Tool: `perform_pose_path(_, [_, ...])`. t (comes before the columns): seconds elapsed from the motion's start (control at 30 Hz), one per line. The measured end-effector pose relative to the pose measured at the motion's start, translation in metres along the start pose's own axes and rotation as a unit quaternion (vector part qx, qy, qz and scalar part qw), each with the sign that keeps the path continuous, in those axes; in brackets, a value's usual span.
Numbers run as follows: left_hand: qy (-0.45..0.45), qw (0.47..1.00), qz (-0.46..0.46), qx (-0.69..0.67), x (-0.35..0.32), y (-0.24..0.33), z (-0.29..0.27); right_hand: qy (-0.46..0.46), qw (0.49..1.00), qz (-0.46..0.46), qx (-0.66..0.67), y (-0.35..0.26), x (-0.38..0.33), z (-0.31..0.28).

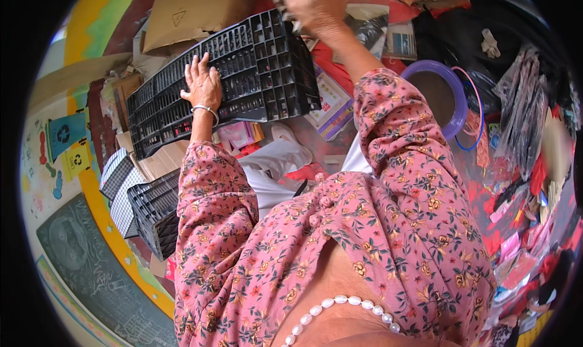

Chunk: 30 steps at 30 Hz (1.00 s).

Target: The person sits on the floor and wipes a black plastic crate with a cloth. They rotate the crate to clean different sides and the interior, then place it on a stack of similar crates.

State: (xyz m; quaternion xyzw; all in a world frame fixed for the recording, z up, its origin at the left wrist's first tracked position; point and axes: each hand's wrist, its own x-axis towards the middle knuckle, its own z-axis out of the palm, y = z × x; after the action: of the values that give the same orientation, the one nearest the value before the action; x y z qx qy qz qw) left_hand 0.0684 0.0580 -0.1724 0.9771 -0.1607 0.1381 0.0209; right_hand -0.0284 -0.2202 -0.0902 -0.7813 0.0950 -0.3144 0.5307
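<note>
A large black plastic grid tray (255,68) lies tilted across a heap of cardboard and paper in front of me. My left hand (202,85), with a silver bangle on the wrist, rests flat with spread fingers on the tray's left part. My right hand (313,7) is stretched over the tray's far right corner, its fingers curled around the rim or a small pale thing there; I cannot make out which. Both arms wear pink flowered sleeves.
Brown cardboard boxes (194,10) lie behind the tray. A second black crate (155,210) and a checkered box (118,189) stand at my lower left. A purple basin (452,89) with thin hoops is at the right, among booklets, packets and red paper scraps.
</note>
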Motion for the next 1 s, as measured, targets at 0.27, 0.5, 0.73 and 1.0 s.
perform_pose_path(0.27, [-0.012,0.999,0.017,0.049,-0.012,0.102,0.025,-0.039,0.878,-0.086,-0.470,0.084,0.004,0.025])
perform_pose_path(0.5, [-0.046,0.996,-0.016,0.068,-0.001,0.102,0.005,-0.157,0.911,-0.059,-0.378,0.084,0.015,0.008])
perform_pose_path(0.73, [-0.027,0.999,-0.033,0.012,0.008,0.015,-0.002,0.018,0.882,0.198,0.426,0.103,0.035,0.020])
perform_pose_path(1.0, [-0.018,1.000,-0.019,-0.008,0.013,-0.030,-0.009,-0.044,0.757,0.378,0.531,0.097,0.027,0.034])
